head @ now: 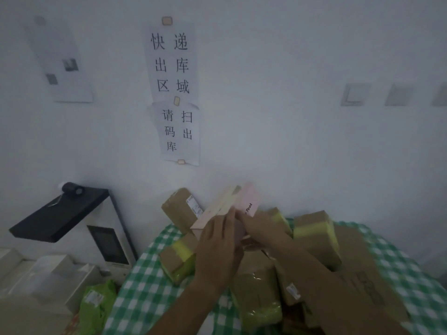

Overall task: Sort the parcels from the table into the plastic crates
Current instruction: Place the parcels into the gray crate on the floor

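Note:
Both hands hold a long pink and cream box (226, 206) tilted up above the pile of parcels. My left hand (219, 247) grips its lower end and my right hand (256, 227) holds it from the right. Below them several brown cardboard parcels with yellow tape (314, 238) lie heaped on the table with a green checked cloth (142, 286). A tall brown parcel (180, 209) leans against the wall behind. No plastic crate is in view.
A white machine with a black top and dark screen (106, 243) stands left of the table. White boxes (43, 274) and a green bag parcel (96, 303) lie at the lower left. Paper signs (173, 88) hang on the wall.

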